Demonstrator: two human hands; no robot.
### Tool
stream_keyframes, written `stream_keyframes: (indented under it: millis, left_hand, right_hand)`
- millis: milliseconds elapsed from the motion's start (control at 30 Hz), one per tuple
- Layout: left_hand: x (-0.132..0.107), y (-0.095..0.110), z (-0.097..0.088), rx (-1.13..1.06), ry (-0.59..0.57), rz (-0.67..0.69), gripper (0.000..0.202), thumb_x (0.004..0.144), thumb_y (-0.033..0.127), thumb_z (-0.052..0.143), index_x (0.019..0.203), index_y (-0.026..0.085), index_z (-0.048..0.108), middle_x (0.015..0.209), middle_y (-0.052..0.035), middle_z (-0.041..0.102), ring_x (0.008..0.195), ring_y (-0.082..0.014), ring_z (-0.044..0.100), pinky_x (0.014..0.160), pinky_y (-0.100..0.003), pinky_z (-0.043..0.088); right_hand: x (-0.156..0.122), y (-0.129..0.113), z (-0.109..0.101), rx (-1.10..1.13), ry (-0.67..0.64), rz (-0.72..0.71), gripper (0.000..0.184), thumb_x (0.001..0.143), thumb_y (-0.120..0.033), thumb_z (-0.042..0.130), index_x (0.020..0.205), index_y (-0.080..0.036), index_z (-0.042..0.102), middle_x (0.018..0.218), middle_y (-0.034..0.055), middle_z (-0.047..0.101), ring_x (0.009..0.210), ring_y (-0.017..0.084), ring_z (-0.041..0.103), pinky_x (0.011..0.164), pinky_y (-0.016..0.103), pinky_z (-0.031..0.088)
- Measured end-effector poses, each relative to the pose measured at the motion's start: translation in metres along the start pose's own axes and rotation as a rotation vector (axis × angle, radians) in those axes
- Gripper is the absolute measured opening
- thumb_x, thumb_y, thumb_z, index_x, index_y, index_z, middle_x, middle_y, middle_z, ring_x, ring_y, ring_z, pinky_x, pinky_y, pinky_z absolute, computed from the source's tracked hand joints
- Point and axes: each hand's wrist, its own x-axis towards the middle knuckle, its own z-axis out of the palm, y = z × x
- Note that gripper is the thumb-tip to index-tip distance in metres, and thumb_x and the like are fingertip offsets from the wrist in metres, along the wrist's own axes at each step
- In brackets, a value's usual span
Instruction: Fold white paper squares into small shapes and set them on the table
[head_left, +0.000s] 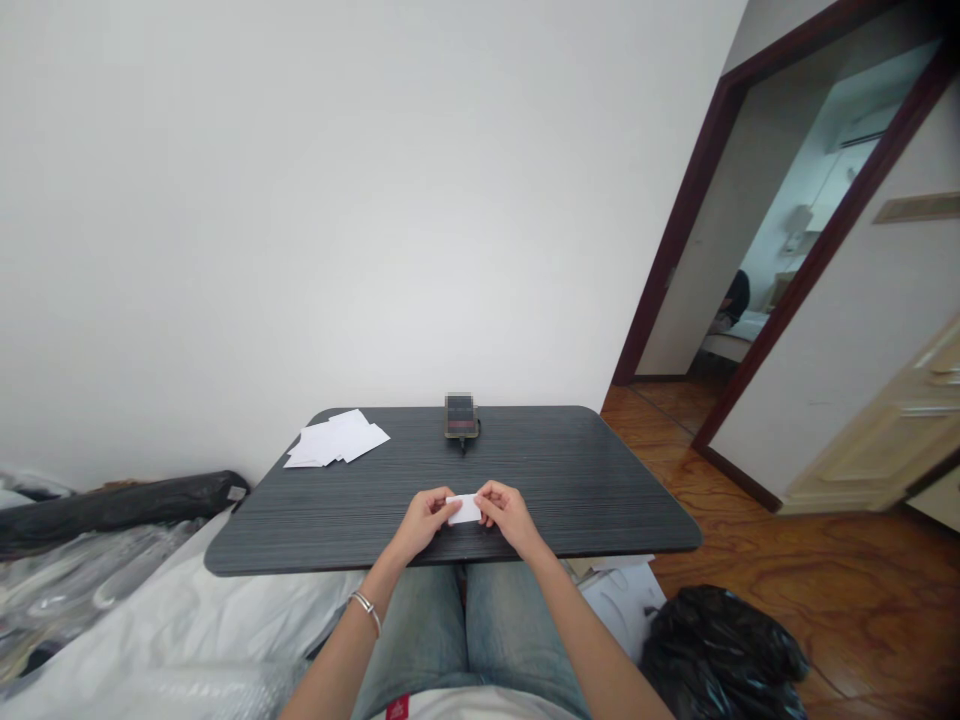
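A small white slip of paper (465, 509) is held between both hands just above the near edge of the dark wood-grain table (600, 480). My left hand (426, 520) pinches its left end with closed fingers. My right hand (507, 513) pinches its right end the same way. A loose pile of white paper sheets (336, 439) lies at the table's far left corner. A phone (460, 415) stands propped at the far edge in the middle, with a dark cable at its base.
A white wall rises behind the table. An open doorway (757, 300) with a dark frame is on the right, and wooden floor lies beyond the table. A black plastic bag (720, 650) sits by my right knee. Clear plastic wrap and a dark roll (112, 505) lie on the left.
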Motion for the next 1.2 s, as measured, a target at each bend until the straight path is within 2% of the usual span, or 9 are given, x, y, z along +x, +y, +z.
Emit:
stream_keyframes:
  millis: [400,567,667,767,900,1200]
  left_hand:
    - [-0.0003,0.0053,0.0015,-0.002,-0.036,-0.003,0.032,0.076,0.042,0.048,0.069,0.012,0.057,0.048,0.0039,0.048,0.041,-0.0066,0.036,0.040,-0.018,0.026]
    - [0.0003,0.0064,0.0009,0.012,-0.017,0.017,0.035,0.079,0.042,0.044,0.064,0.013,0.057,0.047,0.0027,0.050,0.041,-0.0071,0.038,0.041,-0.018,0.027]
    - [0.0016,0.0043,0.0008,-0.020,0.019,0.010,0.038,0.080,0.043,0.041,0.058,0.013,0.053,0.047,0.0015,0.052,0.041,-0.0076,0.040,0.040,-0.018,0.029]
    - [0.0028,0.0015,0.0013,-0.096,0.031,-0.010,0.036,0.081,0.043,0.040,0.065,0.013,0.053,0.055,-0.0018,0.059,0.045,-0.0091,0.047,0.039,-0.018,0.030]
    - [0.0036,-0.0003,0.0022,-0.150,0.021,-0.034,0.033,0.081,0.043,0.041,0.075,0.013,0.054,0.063,-0.0047,0.064,0.048,-0.0099,0.051,0.038,-0.017,0.030]
    - [0.0022,0.0027,0.0013,-0.177,0.027,-0.040,0.035,0.079,0.043,0.043,0.077,0.011,0.056,0.063,-0.0062,0.065,0.049,-0.0101,0.052,0.040,-0.017,0.033]
  right_hand:
    - [-0.0004,0.0018,-0.0024,0.026,0.013,-0.050,0.022,0.072,-0.031,0.058,0.059,-0.017,0.047,0.046,-0.0059,0.048,0.040,0.007,0.044,0.042,0.018,0.036]
    - [-0.0009,0.0000,-0.0026,0.026,0.009,-0.050,0.022,0.072,-0.031,0.057,0.060,-0.017,0.047,0.047,-0.0058,0.048,0.041,0.007,0.044,0.043,0.018,0.035]
    - [-0.0007,-0.0012,-0.0026,0.036,0.052,-0.041,0.022,0.072,-0.032,0.058,0.060,-0.017,0.048,0.045,-0.0066,0.046,0.038,0.006,0.041,0.039,0.017,0.032]
    - [-0.0007,-0.0023,-0.0030,0.083,0.128,-0.039,0.021,0.073,-0.033,0.057,0.062,-0.017,0.049,0.044,-0.0073,0.046,0.035,0.005,0.038,0.036,0.016,0.029]
    - [-0.0016,-0.0043,-0.0028,0.145,0.156,-0.049,0.021,0.074,-0.035,0.056,0.066,-0.017,0.051,0.049,-0.0049,0.052,0.037,0.006,0.044,0.037,0.016,0.033]
    - [-0.0003,-0.0017,-0.0026,0.142,0.140,-0.033,0.024,0.072,-0.038,0.057,0.070,-0.015,0.053,0.054,-0.0010,0.059,0.042,0.008,0.052,0.038,0.017,0.038]
